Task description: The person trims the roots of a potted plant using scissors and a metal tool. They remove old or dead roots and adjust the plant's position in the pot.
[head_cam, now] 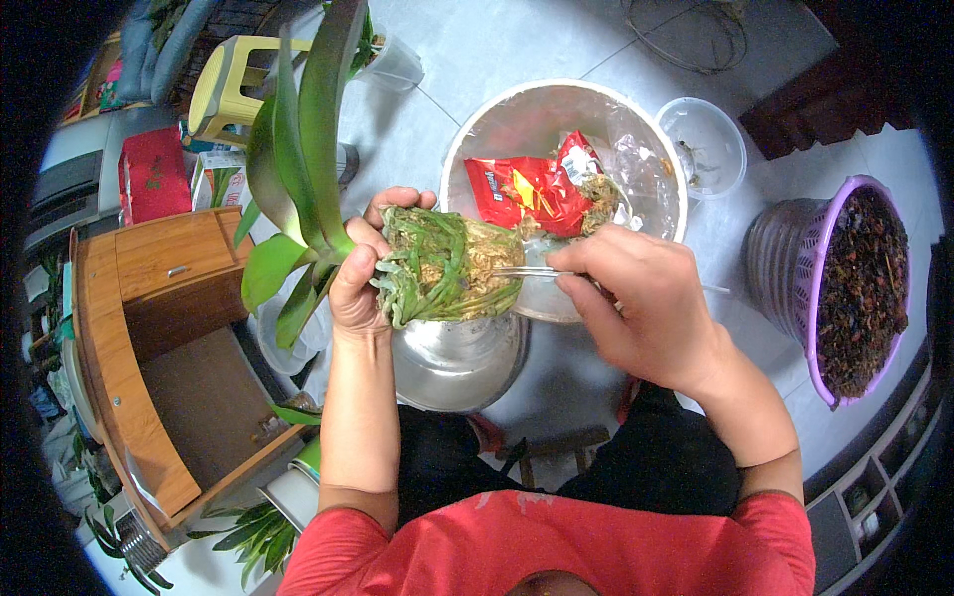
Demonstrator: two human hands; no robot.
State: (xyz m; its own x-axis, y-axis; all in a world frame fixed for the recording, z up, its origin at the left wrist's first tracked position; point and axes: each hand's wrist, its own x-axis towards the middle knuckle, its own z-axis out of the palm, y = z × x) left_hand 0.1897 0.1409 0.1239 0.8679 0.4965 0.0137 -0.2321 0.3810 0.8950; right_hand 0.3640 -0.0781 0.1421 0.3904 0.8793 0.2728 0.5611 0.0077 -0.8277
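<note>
My left hand [363,279] grips an orchid plant [305,186] at the base of its root ball, the broad green leaves pointing away to the upper left. The root ball [451,264] lies sideways, its green and whitish roots wrapped around tan moss. Metal tweezers [529,272] are held in my right hand [633,298], with their tips at the moss on the root ball's right end. Behind and below the roots is a shiny metal basin [458,365]. A white-rimmed bin [682,186] beyond the hands holds red packaging, clear plastic and clumps of old moss.
At the right stands a purple plastic basket [814,298] full of dark bark mix. A clear plastic tub [727,145] sits beside the bin. On the left are a wooden cabinet [160,372], a yellow stool [212,93] and a red box [154,175]. A clear pot [395,67] stands farther back.
</note>
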